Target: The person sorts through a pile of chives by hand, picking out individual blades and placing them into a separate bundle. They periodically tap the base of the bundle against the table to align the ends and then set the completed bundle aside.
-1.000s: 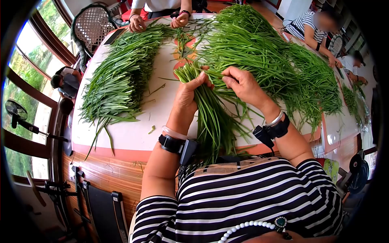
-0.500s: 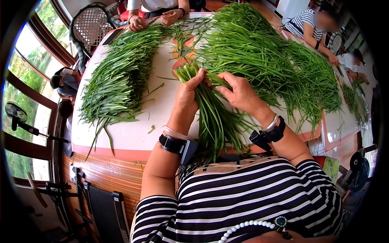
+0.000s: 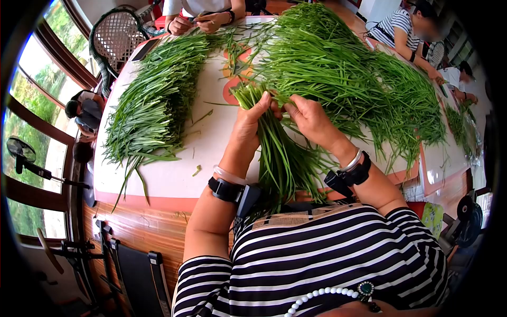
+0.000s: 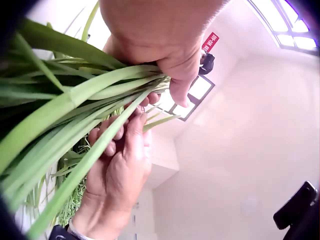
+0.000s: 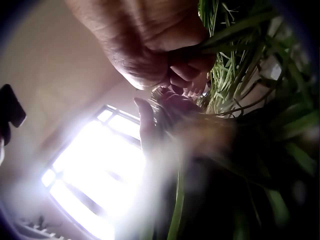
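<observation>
Wide white table with a salmon-pink border (image 3: pixel 211 145) beneath a hand-held bundle of long green leaves (image 3: pixel 280 153)

The table fills much of the head view. Largest upon it is a spreading heap of long, thin, bright green stalks (image 3: pixel 327 68) along the right side. Smaller is the dense row of dark green leaves with paler ends (image 3: pixel 153 100) on the left.

Between these two, the bundle is held up in front of the wearer, pale stem ends uppermost, leaves trailing down toward the body. The bare left hand (image 3: pixel 247 124) grasps it near those ends, thumb laid across. Just beside it, the bare right hand (image 3: pixel 311 119) pinches a slender green stalk (image 4: pixel 162 122) between thumb and fingers.

At the far edge, another person's two hands (image 3: pixel 195 24) are close together; what they hold is too small to tell. Smallest is a short green scrap (image 3: pixel 197 170) lying on the table near the wearer's left forearm.
</observation>
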Motion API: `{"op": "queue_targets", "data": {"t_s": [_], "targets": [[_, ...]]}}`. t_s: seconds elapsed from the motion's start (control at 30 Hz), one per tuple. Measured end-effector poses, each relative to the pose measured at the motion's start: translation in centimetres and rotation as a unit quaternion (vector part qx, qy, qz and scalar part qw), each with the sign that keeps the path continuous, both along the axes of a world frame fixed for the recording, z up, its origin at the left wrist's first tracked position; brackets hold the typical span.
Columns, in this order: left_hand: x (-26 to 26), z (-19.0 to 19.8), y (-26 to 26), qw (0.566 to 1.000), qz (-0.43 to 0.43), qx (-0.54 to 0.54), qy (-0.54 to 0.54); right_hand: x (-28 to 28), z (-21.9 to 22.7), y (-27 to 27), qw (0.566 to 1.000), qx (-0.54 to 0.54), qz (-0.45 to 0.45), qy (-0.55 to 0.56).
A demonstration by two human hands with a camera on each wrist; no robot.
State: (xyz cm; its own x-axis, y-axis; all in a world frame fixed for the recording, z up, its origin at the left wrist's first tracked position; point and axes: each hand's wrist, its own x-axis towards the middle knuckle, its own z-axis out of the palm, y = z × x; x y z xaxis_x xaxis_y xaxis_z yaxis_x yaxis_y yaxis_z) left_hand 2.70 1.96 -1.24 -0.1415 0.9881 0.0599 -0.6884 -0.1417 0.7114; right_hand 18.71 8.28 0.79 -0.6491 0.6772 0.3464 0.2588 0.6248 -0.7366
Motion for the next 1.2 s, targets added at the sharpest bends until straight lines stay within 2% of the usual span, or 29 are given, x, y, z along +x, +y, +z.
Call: {"op": "queue_targets", "data": {"t_s": [0.1, 0.2, 0.27, 0.37, 0.43, 0.57, 0.63, 0.7, 0.77, 0.83, 0.9, 0.97, 1.03, 1.1, 1.2], "targets": [[0.1, -0.1, 0.3, 0.999, 0.017, 0.013, 0.040, -0.2, 0.2, -0.1, 0.998, 0.027, -0.040, 0.046], [0.4, -0.1, 0.3, 0.993, 0.016, 0.006, 0.113, -0.8, 0.8, -0.8, 0.991, 0.113, -0.071, 0.000], [0.9, 0.0, 0.1, 0.996, 0.019, -0.002, 0.084, -1.3, 0.6, -1.4, 0.984, 0.169, -0.062, -0.008], [1.1, 0.2, 0.2, 0.999, 0.023, -0.028, 0.013, -1.7, 0.8, -1.8, 0.987, 0.148, -0.046, -0.039], [1.1, 0.5, 0.1, 0.999, 0.042, -0.017, 0.017, -1.9, 0.3, -2.0, 0.986, 0.158, -0.032, -0.033], [0.0, -0.3, 0.2, 1.000, 0.000, -0.006, 0.026, -1.5, 0.1, -2.2, 0.986, 0.167, -0.002, -0.009], [-0.8, 0.1, -0.2, 1.000, -0.017, -0.013, -0.005, -0.8, 0.2, -2.4, 0.987, 0.158, 0.020, -0.007], [-1.7, 1.4, -0.7, 0.996, -0.062, 0.041, -0.043, 0.1, 0.4, -2.7, 0.992, 0.112, 0.027, -0.047], [-3.6, -0.1, 0.1, 0.994, -0.035, 0.078, -0.075, 1.1, 0.4, -2.3, 0.993, 0.090, 0.046, -0.060], [-5.0, 0.3, -0.3, 0.983, -0.033, 0.123, -0.129, 2.6, -0.2, -0.8, 0.987, 0.120, 0.093, -0.057], [-6.9, 0.5, -0.8, 0.949, -0.091, 0.142, -0.265, 4.5, -0.6, 1.2, 0.977, 0.149, 0.139, -0.054], [-7.8, 1.0, -1.2, 0.937, -0.104, 0.149, -0.298, 7.1, 1.9, 2.5, 0.976, 0.150, 0.087, -0.130], [-8.0, 1.3, -1.3, 0.943, -0.122, 0.129, -0.282, 8.8, 2.6, 4.9, 0.974, 0.213, -0.021, -0.068], [-7.3, 1.1, -1.1, 0.959, -0.107, 0.076, -0.253, 9.4, 4.0, 6.2, 0.965, 0.205, -0.142, -0.082], [-6.0, -0.2, -0.1, 0.976, -0.105, 0.009, -0.190, 8.3, 3.9, 6.8, 0.935, 0.274, -0.185, -0.128]]}}
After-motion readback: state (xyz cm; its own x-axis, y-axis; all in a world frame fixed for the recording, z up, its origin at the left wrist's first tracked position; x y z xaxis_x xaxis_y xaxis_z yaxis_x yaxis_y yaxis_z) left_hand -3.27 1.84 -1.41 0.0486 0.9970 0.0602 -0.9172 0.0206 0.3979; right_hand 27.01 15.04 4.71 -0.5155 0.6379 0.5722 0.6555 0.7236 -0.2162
